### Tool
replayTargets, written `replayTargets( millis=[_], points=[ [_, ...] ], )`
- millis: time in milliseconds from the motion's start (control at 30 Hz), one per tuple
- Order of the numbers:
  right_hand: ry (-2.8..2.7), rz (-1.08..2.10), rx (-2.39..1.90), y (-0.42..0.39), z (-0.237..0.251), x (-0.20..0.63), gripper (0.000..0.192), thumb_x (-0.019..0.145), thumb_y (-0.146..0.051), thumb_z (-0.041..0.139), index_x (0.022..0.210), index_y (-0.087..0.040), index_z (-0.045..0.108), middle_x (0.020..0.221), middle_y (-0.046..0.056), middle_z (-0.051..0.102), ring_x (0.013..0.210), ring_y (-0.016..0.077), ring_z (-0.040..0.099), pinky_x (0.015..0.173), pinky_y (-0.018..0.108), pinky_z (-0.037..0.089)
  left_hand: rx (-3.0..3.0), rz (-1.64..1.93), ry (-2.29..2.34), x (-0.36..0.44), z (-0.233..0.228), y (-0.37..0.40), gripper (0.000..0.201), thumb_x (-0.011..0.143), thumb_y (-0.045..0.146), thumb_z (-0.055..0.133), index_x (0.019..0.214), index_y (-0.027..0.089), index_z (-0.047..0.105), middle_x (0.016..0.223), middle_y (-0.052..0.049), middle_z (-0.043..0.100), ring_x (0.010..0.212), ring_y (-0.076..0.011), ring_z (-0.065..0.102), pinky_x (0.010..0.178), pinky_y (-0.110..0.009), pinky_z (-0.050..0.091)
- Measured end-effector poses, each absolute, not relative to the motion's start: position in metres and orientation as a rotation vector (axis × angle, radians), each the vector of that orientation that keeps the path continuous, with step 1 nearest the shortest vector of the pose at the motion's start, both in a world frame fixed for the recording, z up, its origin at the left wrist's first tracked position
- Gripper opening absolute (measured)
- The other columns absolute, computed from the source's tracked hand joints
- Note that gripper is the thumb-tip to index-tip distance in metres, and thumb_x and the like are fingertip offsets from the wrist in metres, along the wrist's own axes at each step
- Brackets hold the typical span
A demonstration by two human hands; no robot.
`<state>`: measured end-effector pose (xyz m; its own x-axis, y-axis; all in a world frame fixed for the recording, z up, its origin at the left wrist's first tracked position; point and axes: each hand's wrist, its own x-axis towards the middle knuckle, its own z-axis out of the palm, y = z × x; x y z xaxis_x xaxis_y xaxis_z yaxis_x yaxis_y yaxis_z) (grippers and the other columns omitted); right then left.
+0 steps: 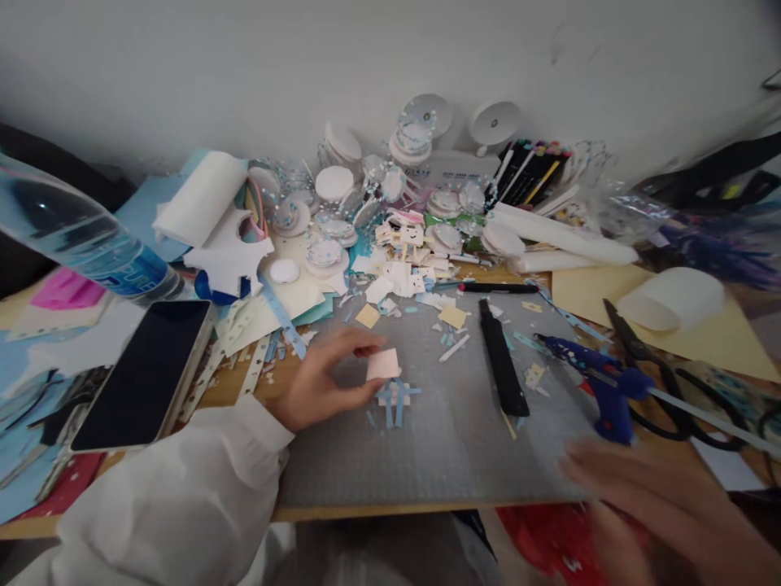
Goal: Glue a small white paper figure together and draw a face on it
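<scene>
The left hand's (pixel 326 381) thumb and fingers pinched a small, pale paper square (pixel 382 365) just beside a little piece with blue strips (pixel 398 399) on the grey mat (pixel 427 464). The right hand (pixel 665 492) was at the mat's lower right corner, its fingers too blurred to read. Farther out, a black cutter (pixel 503 358), blue glue gun (pixel 601 382) and scissors (pixel 662 374) lay to the right.

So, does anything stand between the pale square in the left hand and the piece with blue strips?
Nothing visible does. The pale square in the left hand appears at the upper edge of the piece with blue strips; whether they touch is unclear.
</scene>
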<state>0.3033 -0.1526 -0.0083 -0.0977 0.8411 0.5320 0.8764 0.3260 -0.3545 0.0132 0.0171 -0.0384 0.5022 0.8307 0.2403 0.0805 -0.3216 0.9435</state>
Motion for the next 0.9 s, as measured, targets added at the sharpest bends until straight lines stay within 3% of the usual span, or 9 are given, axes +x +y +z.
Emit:
replayTargets(
  millis=[100, 200, 433, 733, 900],
  points=[
    [-2.149, -0.058, -1.232, -0.085, 0.004, 0.257, 0.028, 0.081, -0.017, 0.058, 0.107, -0.026, 0.061, 0.094, 0.006, 0.068, 0.087, 0.0225, 0.066, 0.078, 0.039, 0.055, 1.943, 0.904, 0.732, 0.014, -0.033, 0.012, 0.037, 0.070, 0.019, 0.074, 0.107, 0.020, 0.068, 0.095, -0.008, 0.067, 0.089, -0.0231, 0.059, 0.082, -0.035, 0.045],
    [-2.261, 0.152, -1.103, -0.037, -0.005, 0.234, 0.025, 0.084, -0.028, 0.062, 0.107, -0.020, 0.057, 0.105, 0.009, 0.064, 0.099, 0.0225, 0.060, 0.086, 0.040, 0.050, 2.050, 0.874, 0.702, 0.014, -0.035, 0.010, 0.037, 0.073, 0.020, 0.071, 0.110, 0.021, 0.065, 0.097, -0.009, 0.066, 0.093, -0.0244, 0.059, 0.083, -0.036, 0.046],
    [-2.262, 0.455, -1.043, -0.018, -0.038, 0.237, 0.016, 0.086, -0.029, 0.061, 0.099, -0.021, 0.058, 0.099, 0.006, 0.063, 0.093, 0.0184, 0.059, 0.085, 0.037, 0.048, 2.202, 0.866, 0.773, 0.017, -0.049, 0.010, 0.039, 0.081, 0.025, 0.066, 0.119, 0.023, 0.057, 0.102, -0.008, 0.066, 0.095, -0.0240, 0.060, 0.083, -0.035, 0.044],
    [-2.056, 0.644, -1.121, -0.018, -0.040, 0.250, 0.020, 0.082, -0.023, 0.067, 0.101, -0.022, 0.060, 0.099, 0.004, 0.066, 0.094, 0.0153, 0.062, 0.084, 0.029, 0.050, 2.022, 0.958, 0.822, 0.013, -0.048, 0.013, 0.050, 0.075, 0.025, 0.075, 0.121, 0.023, 0.054, 0.108, -0.007, 0.065, 0.095, -0.0219, 0.061, 0.083, -0.034, 0.048],
    [-2.147, 0.612, -1.124, -0.020, -0.042, 0.250, 0.021, 0.082, -0.022, 0.066, 0.102, -0.021, 0.060, 0.102, 0.004, 0.065, 0.096, 0.0146, 0.061, 0.086, 0.028, 0.048, 1.859, 1.103, 0.980, 0.007, -0.047, 0.019, 0.024, 0.089, 0.019, 0.053, 0.112, 0.020, 0.060, 0.108, -0.009, 0.064, 0.101, -0.0216, 0.058, 0.088, -0.036, 0.045]
  ],
)
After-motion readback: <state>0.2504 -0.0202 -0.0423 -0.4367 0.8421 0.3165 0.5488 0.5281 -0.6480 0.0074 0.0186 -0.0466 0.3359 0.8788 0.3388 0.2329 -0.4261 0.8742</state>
